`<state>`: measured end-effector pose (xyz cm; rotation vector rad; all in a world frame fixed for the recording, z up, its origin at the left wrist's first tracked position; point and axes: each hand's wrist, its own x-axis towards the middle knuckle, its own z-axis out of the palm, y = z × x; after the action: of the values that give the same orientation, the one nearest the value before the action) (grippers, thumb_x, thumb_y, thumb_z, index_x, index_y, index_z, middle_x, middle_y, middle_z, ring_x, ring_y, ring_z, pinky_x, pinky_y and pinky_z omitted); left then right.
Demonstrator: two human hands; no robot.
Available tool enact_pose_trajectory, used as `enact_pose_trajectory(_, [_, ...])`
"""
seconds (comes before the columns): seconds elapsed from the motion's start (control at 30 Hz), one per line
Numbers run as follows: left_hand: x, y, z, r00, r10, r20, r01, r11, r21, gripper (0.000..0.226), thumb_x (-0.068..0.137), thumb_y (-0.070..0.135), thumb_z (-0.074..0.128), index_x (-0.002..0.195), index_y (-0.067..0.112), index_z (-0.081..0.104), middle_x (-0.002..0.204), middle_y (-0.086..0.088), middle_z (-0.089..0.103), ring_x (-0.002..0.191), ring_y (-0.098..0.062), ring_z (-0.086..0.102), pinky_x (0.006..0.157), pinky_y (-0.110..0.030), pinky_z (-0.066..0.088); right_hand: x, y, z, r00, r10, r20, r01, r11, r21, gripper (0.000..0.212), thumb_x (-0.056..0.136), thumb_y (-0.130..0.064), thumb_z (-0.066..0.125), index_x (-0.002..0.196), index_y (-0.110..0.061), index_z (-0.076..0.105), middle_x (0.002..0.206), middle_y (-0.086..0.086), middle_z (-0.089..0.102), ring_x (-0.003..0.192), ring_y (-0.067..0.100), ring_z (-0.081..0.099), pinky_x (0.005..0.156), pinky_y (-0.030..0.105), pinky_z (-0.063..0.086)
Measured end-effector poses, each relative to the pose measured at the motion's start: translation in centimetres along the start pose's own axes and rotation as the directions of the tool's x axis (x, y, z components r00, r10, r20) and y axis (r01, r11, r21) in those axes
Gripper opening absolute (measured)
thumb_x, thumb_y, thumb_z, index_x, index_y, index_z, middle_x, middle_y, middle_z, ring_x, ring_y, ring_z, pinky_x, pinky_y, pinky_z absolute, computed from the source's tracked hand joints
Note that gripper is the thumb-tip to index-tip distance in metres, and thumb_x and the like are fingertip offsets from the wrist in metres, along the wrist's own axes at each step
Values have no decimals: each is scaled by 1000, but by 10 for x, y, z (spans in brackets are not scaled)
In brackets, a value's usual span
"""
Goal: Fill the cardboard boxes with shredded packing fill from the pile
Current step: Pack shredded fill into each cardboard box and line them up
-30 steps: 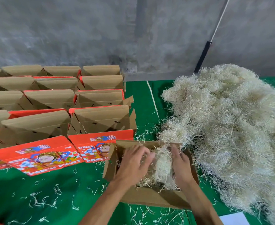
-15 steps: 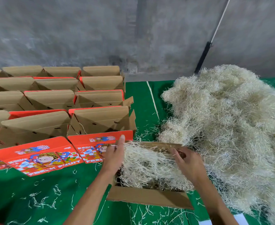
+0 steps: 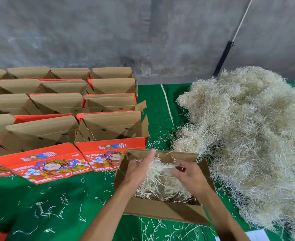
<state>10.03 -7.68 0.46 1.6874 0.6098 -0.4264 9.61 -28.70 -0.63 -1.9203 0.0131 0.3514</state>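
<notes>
- While both my hands work over the open cardboard box (image 3: 162, 212) in front of me, the shredded fill (image 3: 162, 181) lies loose inside it, covering most of the bottom.
- My left hand (image 3: 138, 169) is held flat with its fingers straight and together, pointing away from me above the left side of the box; it grips nothing.
- My right hand (image 3: 189, 174) pinches a few thin strands of the fill between thumb and fingers, above the right half of the box.
- The big pile (image 3: 247, 129) of pale fill sits on the green table (image 3: 38, 202) just right of the box, its edge touching the box's far right corner.
- Rows of open cardboard boxes (image 3: 108, 126) stand to the left and beyond, their orange printed lids (image 3: 45, 164) folded toward me.
- Stray strands are scattered on the table around the box.
- A grey concrete wall (image 3: 91, 32) rises behind the table, with a pole (image 3: 223, 56) leaning against it above the pile.
</notes>
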Motion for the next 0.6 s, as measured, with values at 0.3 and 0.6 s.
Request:
enact_pose_trajectory(0.3, [2, -12, -38, 958, 137, 250, -199, 949, 245, 83, 77, 93, 22, 106, 33, 73, 102, 0, 71, 103, -14, 68, 87, -33, 56, -6, 10, -42, 995, -79, 63, 99, 882, -461, 19, 99, -35, 59, 98, -18, 69, 81, -3, 70, 50, 1, 61, 51, 16, 51])
enact_pose_trajectory(0.6, [35, -27, -4, 878, 123, 463, -474, 369, 800, 18, 88, 6, 59, 92, 24, 56, 98, 7, 55, 82, -7, 54, 68, -25, 43, 18, -7, 4, 935, 8, 353, 173, 862, -477, 13, 98, -18, 60, 97, -19, 72, 77, -13, 68, 42, -3, 51, 46, 13, 40])
